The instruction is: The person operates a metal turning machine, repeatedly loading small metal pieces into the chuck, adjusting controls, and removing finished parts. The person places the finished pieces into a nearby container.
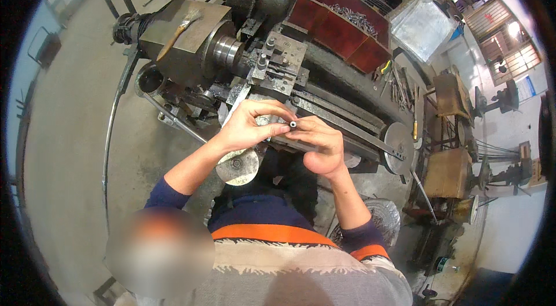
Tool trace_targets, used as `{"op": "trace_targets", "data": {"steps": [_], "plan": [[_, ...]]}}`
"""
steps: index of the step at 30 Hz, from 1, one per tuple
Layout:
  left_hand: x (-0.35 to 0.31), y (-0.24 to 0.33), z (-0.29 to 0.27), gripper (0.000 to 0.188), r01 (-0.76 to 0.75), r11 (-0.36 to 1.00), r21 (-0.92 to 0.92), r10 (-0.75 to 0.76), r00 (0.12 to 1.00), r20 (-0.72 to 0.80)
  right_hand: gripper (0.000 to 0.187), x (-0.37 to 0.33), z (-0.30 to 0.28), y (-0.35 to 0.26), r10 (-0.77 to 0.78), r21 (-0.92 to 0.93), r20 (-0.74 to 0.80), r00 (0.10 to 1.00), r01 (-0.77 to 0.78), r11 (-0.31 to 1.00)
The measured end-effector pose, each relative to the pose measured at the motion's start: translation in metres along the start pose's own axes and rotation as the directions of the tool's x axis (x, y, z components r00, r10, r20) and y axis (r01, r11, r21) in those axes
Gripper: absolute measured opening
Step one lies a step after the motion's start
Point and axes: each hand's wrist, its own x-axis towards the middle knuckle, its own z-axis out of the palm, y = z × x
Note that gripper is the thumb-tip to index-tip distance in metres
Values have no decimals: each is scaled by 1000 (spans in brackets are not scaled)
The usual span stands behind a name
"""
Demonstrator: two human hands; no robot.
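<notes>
1. Workpiece, a small dark cylindrical metal part with a bright ringed end, sits between the two hands, its ringed end facing the camera. It is held clear of the machine, in front of the near edge of the lathe bed.
2. Left bare hand: thumb and index finger closed on the part, which sits at the thumb's tip.
3. Right bare hand: fingers curled in from the right, tips just beside or touching the part. Whether they grip it cannot be told.
4. Long grey steel lathe bed: runs rightward from beyond the hands. A round grey metal disc stands at its right end.
5. Left end of the lathe: square grey metal housing with a wooden-handled brush lying on top, handle toward the near edge; bright steel spindle nose on its right side, then a bolted steel tool block.
6. Beyond the bed's far edge: rectangular dark-red bin, divided, loose small grey metal pieces in its right compartment. Silvery flat sheet to its right.
7. Room: grey floor at left; barred window in the right-hand wall.
</notes>
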Motion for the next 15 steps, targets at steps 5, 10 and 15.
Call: {"op": "trace_targets", "data": {"steps": [5,10,15], "plan": [[-3,0,-3,14,13,1000,-18,-13,1000,-17,48,1,4,0,63,83,6,998,-63,995],[-5,-2,-3,13,33,999,13,-32,999,-40,46,1,6,-2,139,131,-17,990,-135,982],[-14,2,-15,13,106,982,154,-94,992,-78,41,-10,-3,4,312,272,-10,950,-297,915]]}}
